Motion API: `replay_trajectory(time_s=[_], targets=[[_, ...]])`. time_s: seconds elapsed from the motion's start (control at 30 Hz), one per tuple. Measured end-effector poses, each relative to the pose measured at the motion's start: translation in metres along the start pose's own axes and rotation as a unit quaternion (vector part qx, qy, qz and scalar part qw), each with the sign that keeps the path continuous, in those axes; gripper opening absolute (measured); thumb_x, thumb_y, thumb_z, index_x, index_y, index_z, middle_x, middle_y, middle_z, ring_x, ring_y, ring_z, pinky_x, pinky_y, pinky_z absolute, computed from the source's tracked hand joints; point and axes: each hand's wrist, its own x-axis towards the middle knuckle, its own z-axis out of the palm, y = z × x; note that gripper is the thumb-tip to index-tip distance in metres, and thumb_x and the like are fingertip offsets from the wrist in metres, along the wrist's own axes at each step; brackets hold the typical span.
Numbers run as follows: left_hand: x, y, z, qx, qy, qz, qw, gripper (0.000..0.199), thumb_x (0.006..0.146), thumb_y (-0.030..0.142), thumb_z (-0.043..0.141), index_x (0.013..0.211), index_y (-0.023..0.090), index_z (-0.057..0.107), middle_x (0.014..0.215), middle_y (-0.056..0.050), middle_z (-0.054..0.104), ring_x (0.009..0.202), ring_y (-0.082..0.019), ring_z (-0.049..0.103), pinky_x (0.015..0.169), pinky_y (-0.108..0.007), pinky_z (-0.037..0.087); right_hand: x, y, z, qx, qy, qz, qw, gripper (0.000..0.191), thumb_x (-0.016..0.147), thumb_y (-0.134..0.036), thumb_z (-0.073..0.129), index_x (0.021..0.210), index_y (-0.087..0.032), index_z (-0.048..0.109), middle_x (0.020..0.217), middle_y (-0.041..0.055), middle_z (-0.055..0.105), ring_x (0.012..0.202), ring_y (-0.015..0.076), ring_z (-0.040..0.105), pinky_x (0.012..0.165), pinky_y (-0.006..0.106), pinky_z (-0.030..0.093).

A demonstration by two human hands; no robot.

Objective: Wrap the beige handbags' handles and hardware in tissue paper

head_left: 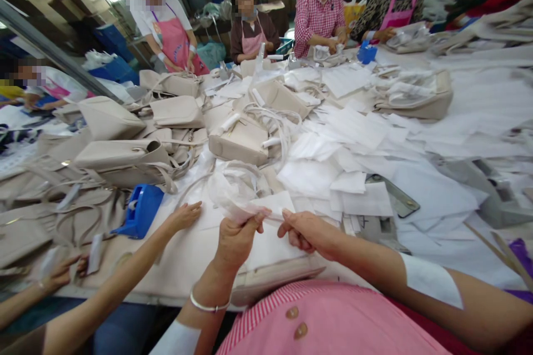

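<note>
Crowded workbench (179,277) strewn with beige bags (239,138); two hands meet over thin white wrapping (225,191).
The left hand (236,239) pinches the wrapping between thumb and fingers, the bunched part lying just beyond it; the right hand (312,230) is curled close beside, though whether its fingertips grip anything I cannot tell. Below both hands lies a nearer bag (278,277). The step looks like arranging the wrapping; the next move seems to call for a firm left pinch and light right fingertips.
</note>
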Motion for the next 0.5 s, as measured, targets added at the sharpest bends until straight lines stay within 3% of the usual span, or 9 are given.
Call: replay_trajectory(time_s=[0.07,0.17,0.27,0.33,0.4,0.5], targets=[[-0.015,-0.001,0.005,-0.011,-0.054,-0.024,0.998,0.014,0.079,0.032,0.070,0.084,0.020,0.078,0.061,-0.002,0.065,0.059,-0.015,0.055,0.061,-0.028,0.046,0.003,0.005,0.007,0.138,-0.035,0.069,0.987,0.052,0.085,-0.064,0.045,0.078,-0.015,0.060,0.051,-0.0047,0.043,0.039,0.0066,0.024,0.040,0.021,0.016],[-0.030,-0.007,0.008,0.013,-0.123,-0.056,0.991,0.018,0.081,0.035,0.067,0.078,0.021,0.077,0.067,-0.004,0.069,0.063,-0.018,0.058,0.063,-0.030,0.047,0.011,0.013,0.011,0.185,0.018,0.042,0.982,0.035,0.079,-0.053,0.057,0.078,-0.018,0.054,0.049,-0.0077,0.041,0.037,0.0054,0.020,0.039,0.021,0.012],[-0.032,-0.013,0.002,0.055,-0.100,-0.067,0.991,0.027,0.088,0.038,0.059,0.073,0.020,0.072,0.061,-0.002,0.064,0.057,-0.014,0.050,0.057,-0.027,0.041,0.016,0.018,0.005,0.029,0.034,-0.031,0.998,0.030,0.086,-0.047,0.050,0.077,-0.018,0.054,0.051,-0.0049,0.046,0.040,0.0085,0.034,0.041,0.022,0.023],[-0.029,-0.014,-0.002,0.043,-0.071,-0.083,0.993,0.028,0.088,0.039,0.059,0.071,0.018,0.068,0.054,0.000,0.058,0.051,-0.011,0.043,0.052,-0.025,0.036,0.017,0.019,0.000,-0.131,0.039,-0.100,0.986,0.029,0.092,-0.039,0.044,0.076,-0.018,0.055,0.058,-0.0001,0.055,0.050,0.0122,0.048,0.050,0.024,0.035],[-0.026,-0.015,-0.002,0.002,-0.059,-0.112,0.992,0.027,0.084,0.039,0.063,0.068,0.017,0.063,0.050,0.003,0.052,0.048,-0.009,0.040,0.049,-0.023,0.031,0.017,0.018,-0.004,-0.286,0.047,-0.157,0.944,0.021,0.093,-0.028,0.043,0.084,-0.017,0.058,0.071,0.0051,0.065,0.064,0.0161,0.058,0.061,0.026,0.040],[-0.023,-0.018,0.006,-0.055,-0.070,-0.164,0.982,0.025,0.081,0.039,0.067,0.071,0.016,0.061,0.048,0.005,0.049,0.045,-0.007,0.037,0.045,-0.021,0.027,0.016,0.015,-0.004,-0.483,0.048,-0.185,0.855,0.018,0.091,-0.017,0.044,0.097,-0.015,0.061,0.086,0.0114,0.071,0.076,0.0218,0.064,0.066,0.029,0.041]])
